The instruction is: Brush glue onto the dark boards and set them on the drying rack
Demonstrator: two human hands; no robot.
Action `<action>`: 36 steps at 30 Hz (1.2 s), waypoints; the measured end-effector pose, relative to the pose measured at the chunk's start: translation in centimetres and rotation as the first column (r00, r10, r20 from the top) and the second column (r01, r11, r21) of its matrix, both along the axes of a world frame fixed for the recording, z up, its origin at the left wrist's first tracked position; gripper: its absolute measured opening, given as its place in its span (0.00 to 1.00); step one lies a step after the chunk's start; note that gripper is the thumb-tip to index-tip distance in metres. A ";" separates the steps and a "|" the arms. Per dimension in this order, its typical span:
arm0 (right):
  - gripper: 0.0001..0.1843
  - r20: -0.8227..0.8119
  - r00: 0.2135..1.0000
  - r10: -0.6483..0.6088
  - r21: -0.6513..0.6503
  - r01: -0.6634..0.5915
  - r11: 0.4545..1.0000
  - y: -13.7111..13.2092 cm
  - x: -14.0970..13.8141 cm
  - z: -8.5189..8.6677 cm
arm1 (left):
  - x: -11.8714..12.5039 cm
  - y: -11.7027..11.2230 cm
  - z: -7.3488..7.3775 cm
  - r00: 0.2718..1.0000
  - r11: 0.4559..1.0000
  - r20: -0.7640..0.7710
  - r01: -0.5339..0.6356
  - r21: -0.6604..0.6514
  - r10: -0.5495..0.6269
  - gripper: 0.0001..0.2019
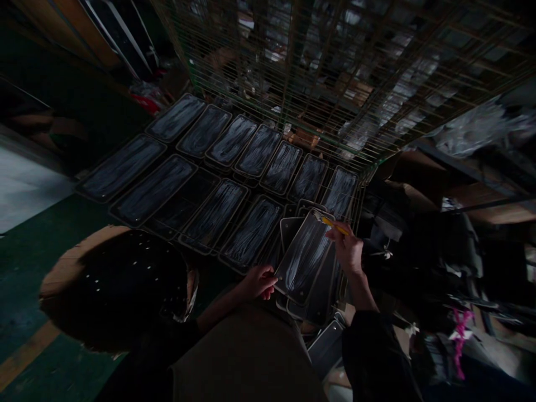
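In my right hand (348, 248) is a yellow-handled brush (335, 224), its tip at the far end of a dark rectangular panel (304, 262). Pale, wet-looking streaks run along that panel's face. My left hand (258, 282) pinches the panel's near left corner and holds it tilted above more panels. Beneath it, a stack of similar dark panels (320, 301) is partly hidden. To the left, rows of panels lie on a wire rack, such as one streaked panel (251, 231) close by and another (280, 167) behind it.
Behind the rack rises a green wire mesh cage (288, 67) with plastic-wrapped goods beyond. A round cardboard container (121, 285) with dark contents stands on the green floor at left. Dark bags and boxes (402, 240) crowd the right, with a pink ribbon (462, 340) hanging there.
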State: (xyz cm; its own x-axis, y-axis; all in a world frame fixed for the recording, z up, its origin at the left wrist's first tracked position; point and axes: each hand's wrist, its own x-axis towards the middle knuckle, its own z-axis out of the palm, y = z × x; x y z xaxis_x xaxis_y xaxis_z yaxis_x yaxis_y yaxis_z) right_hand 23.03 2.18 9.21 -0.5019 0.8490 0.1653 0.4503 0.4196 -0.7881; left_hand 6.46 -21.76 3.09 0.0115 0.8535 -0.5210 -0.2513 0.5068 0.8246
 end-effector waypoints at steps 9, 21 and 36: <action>0.14 0.151 0.937 0.316 -0.236 -0.276 0.932 -10.7 2.7 1.4 | -0.3 0.0 0.0 1.000 0.999 -0.017 0.004 -0.046 -0.005 0.13; 0.14 -0.111 0.980 0.166 -0.553 -0.199 0.809 -13.2 6.1 1.0 | -0.2 -0.1 0.2 0.999 0.999 -0.043 0.012 -0.045 -0.014 0.10; 0.18 0.272 0.959 0.083 0.137 -0.124 0.983 -0.1 2.5 -0.7 | 0.5 0.2 1.2 0.993 0.991 -0.077 -0.100 -0.092 0.093 0.11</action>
State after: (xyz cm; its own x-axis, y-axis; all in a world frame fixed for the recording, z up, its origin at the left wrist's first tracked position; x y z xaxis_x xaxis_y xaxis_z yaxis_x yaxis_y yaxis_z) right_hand 25.55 2.05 8.54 -0.6289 0.7653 0.1372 0.5812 0.5800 -0.5708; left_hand 6.92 -21.57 4.33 -0.1088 0.7949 -0.5968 -0.2442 0.5606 0.7913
